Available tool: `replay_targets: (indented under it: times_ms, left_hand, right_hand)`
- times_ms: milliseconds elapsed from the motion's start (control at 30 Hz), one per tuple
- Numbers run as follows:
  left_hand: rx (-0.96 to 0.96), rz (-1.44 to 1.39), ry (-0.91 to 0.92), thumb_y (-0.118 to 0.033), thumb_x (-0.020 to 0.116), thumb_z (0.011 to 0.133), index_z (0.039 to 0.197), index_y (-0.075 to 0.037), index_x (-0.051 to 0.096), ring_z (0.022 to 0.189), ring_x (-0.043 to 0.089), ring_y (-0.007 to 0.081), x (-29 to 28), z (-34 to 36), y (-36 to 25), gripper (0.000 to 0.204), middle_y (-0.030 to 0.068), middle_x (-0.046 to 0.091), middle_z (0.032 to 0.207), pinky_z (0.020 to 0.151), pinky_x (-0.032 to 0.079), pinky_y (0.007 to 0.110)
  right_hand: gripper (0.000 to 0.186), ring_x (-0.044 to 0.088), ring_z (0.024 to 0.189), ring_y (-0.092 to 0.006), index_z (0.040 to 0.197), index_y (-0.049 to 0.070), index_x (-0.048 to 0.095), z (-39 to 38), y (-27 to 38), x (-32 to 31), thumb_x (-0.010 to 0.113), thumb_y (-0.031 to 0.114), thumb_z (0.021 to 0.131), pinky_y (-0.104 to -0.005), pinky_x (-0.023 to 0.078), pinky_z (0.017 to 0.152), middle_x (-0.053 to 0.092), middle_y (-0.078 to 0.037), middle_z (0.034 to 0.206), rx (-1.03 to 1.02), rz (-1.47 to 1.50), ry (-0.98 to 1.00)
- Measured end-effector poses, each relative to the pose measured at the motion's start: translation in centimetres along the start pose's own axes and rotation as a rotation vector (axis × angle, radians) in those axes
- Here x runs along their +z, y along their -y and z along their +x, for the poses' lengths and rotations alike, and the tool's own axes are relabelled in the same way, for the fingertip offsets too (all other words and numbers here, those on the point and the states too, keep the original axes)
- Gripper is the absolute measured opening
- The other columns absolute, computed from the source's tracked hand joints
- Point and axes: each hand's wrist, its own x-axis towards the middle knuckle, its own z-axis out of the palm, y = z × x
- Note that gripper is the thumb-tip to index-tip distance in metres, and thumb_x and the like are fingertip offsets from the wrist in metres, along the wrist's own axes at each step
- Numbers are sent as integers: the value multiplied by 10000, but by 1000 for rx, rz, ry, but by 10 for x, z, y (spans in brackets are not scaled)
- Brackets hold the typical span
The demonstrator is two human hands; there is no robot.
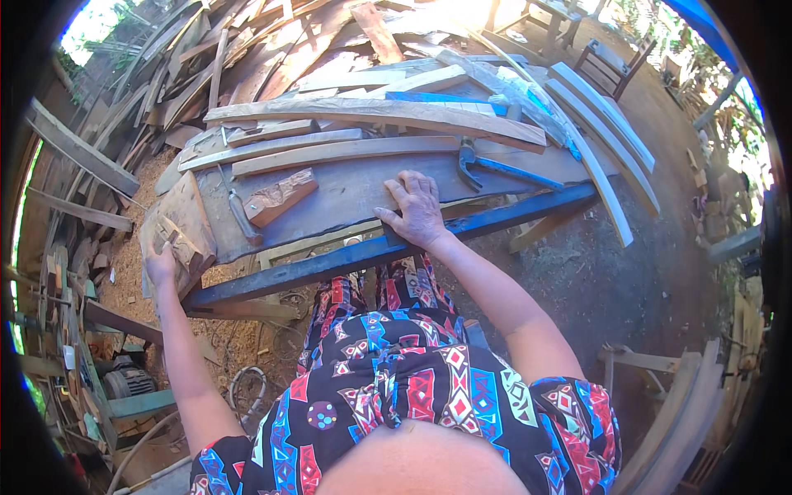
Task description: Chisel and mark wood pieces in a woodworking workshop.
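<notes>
My left hand (162,257) grips a small wooden piece (189,247) at the worn wooden block (183,206) on the workbench's left end. My right hand (412,210) rests with fingers spread on the bench top (338,198) by its front edge. A claw hammer (469,162) with a long handle lies just beyond it to the right. Between my hands are a short reddish wood offcut (280,196) and a slim hand tool (241,216).
Long curved boards (384,115) lie across the bench and overhang its right side. Scrap wood (239,49) is piled behind and left. A chair (606,70) stands at back right, an electric motor (128,381) at lower left, and curved timbers (685,412) at lower right.
</notes>
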Motion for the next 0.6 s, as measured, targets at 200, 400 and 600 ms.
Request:
replay_targets:
  times_ms: [200,400,600]
  left_hand:
    - [657,-165,-14,-292,650,848,1314,-57,510,1262,436,382,-26,-107,-153,541,218,506,1295,1076,327,456]
    - [809,26,90,-411,662,836,1377,-166,471,1369,307,357,10,-172,-203,623,152,381,1433,1108,236,531]
    - [773,-51,52,-419,669,829,1400,-175,449,1393,256,377,33,-174,-196,659,140,343,1466,1109,232,534]
  right_hand:
    - [507,468,1156,-328,1157,58,620,-5,-6,-7,716,390,786,-439,334,1008,531,-153,1178,17,81,-30]
    - [429,546,1109,-306,1141,54,629,-9,-33,-72,748,240,773,-429,417,967,592,-141,1160,-36,63,-308]
    - [457,516,1169,-330,1169,60,606,-51,-127,-127,697,313,800,-445,367,987,591,-149,1186,261,-345,-185]
